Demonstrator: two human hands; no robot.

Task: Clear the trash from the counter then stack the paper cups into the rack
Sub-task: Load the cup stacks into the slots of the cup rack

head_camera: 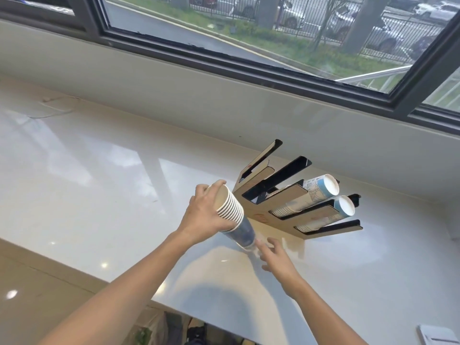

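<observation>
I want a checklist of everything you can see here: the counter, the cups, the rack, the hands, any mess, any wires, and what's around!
Surface: white glossy counter, reflecting the window.
Job's things: stack of paper cups held tilted; cup rack lying by the wall, two slots holding sleeved cups, two slots looking empty.
Clutter: white object at the near right edge, too cropped to identify.
Grippers: left hand gripping the stack; right hand open beside its lower end.
Cables: thin white cord far left.
Surroundings: window, fence and parked cars outside.
</observation>
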